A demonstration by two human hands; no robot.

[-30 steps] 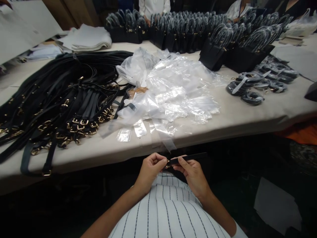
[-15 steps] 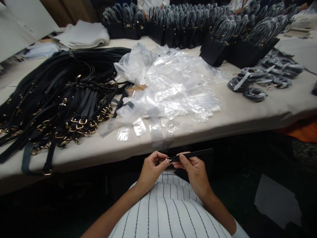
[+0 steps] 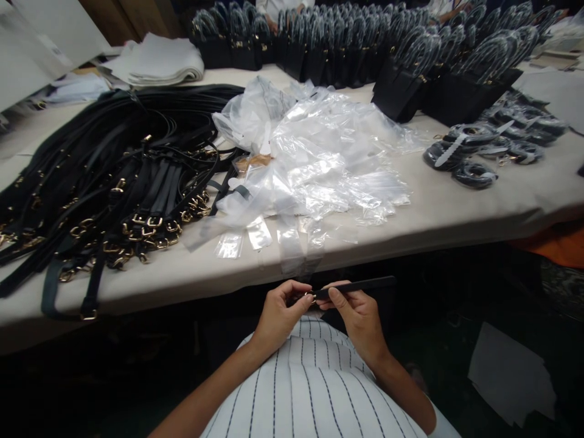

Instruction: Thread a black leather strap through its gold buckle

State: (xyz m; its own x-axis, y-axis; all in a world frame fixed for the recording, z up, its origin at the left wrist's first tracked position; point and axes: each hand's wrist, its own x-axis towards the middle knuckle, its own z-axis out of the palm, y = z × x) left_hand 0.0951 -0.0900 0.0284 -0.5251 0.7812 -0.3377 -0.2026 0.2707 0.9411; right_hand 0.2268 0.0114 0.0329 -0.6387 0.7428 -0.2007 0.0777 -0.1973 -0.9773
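Nearly meeting, the left hand pinches gold hardware, the right hand a black strap.

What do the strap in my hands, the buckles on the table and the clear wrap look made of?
Strap: probably leather or imitation leather, matt black; its face looks smooth and flat.
Buckles: likely metal, polished gold-toned; they catch bright glints.
Clear wrap: thin plastic film, apparently, glossy; it is see-through and crinkled.

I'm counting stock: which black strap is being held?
The black strap between both hands; the other straps lie on the table.
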